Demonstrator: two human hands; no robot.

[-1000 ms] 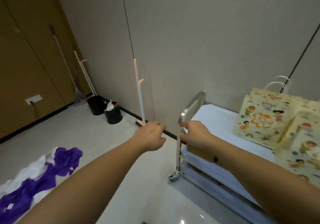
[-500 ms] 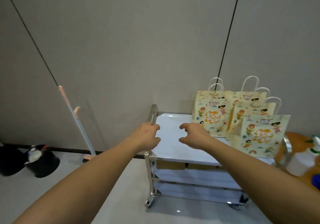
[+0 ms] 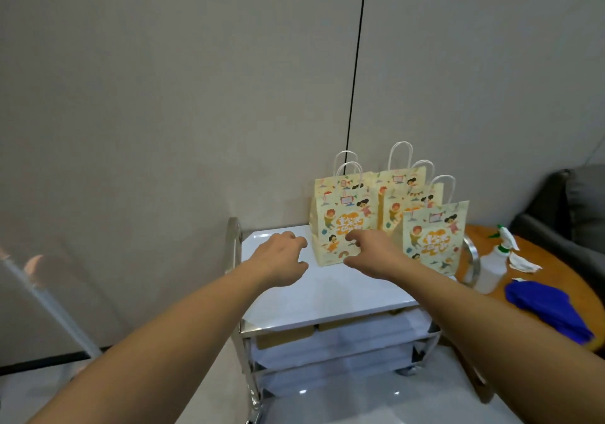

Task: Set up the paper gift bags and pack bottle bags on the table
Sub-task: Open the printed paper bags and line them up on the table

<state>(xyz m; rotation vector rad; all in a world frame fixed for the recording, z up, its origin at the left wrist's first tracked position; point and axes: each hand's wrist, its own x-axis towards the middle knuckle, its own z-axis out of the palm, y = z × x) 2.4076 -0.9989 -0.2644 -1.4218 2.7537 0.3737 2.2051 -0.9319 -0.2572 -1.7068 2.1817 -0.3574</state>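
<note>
Several cream paper gift bags with cartoon children and white handles stand upright on the white top of a steel cart (image 3: 327, 299). The nearest left bag (image 3: 340, 223) is at the cart's back; another bag (image 3: 433, 237) stands at the right. My left hand (image 3: 283, 260) hovers over the cart top, fingers curled and apart, holding nothing. Fingers spread and holding nothing, my right hand (image 3: 370, 253) reaches the lower front of the nearest left bag. I cannot tell whether it touches the bag.
The cart's steel handle (image 3: 233, 246) is at its left end, lower shelves below. To the right a round wooden table (image 3: 540, 269) holds a white spray bottle (image 3: 494, 269), crumpled paper and a blue cloth (image 3: 550, 309). A dark sofa (image 3: 569, 210) sits far right. A blurred broom handle (image 3: 39, 296) leans at left.
The view has swung right, bringing the bags and round table closer. Both hands left the cart's handle end and moved forward over the top, the right hand reaching the nearest left bag.
</note>
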